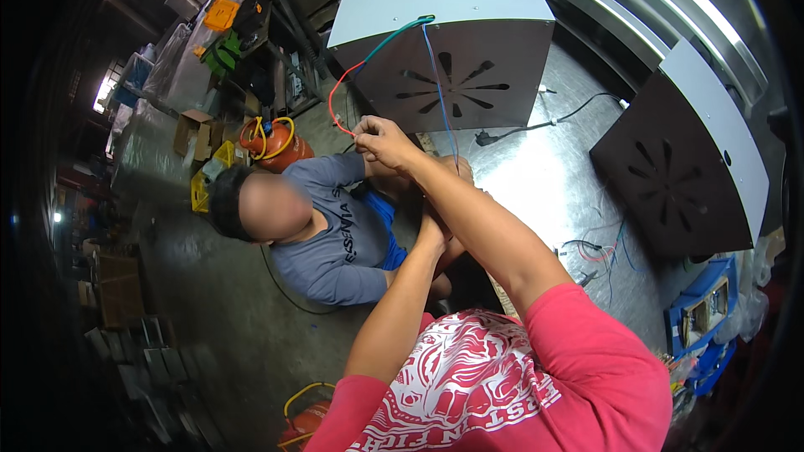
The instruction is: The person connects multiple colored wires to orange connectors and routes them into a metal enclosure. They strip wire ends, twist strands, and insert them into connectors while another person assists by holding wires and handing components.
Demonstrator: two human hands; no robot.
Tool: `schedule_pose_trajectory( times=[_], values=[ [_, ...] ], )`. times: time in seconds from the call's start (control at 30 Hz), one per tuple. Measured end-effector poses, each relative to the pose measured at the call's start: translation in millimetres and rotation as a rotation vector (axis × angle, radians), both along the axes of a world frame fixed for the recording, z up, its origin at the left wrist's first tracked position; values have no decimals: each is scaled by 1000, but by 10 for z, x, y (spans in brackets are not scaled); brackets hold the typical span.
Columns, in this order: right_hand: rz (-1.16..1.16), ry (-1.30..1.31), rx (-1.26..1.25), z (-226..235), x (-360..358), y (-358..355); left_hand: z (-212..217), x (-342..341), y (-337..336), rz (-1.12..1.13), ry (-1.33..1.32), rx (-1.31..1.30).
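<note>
My right hand (381, 142) is closed in a pinch on the end of a red wire (332, 96). That wire curves up to a green sleeve (389, 40), which comes out of a hole in the top of a white and dark metal box (494, 59). My forearms cross. Behind my right forearm, my left hand (459, 171) is mostly hidden; its visible fingers are closed at the lower end of a blue wire (439, 84). The blue wire hangs from the same hole, across the box's flower-shaped slots.
A person (335, 226) in a grey shirt sits close at the left. On the metal table (528, 176) lie a black plug cord (536, 127) and loose wires (599, 251). A second box (678, 159) and a blue parts bin (703, 310) stand right. An orange gas cylinder (285, 149) stands behind the person.
</note>
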State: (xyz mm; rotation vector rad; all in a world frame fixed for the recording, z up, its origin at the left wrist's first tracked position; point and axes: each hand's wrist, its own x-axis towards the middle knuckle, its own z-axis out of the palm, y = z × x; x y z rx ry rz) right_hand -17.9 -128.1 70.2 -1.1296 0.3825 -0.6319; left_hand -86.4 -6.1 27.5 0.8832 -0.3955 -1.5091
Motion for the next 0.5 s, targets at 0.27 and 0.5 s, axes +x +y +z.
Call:
schedule_pose_trajectory(
  times=[0.27, 0.5],
  values=[
    [-189, 279, 7, 13, -79, -153, -376, 120, -125, 164, -402, 97],
    [-491, 399, -210, 169, -82, -267, -148, 83, -81, 115, -664, 134]
  ],
)
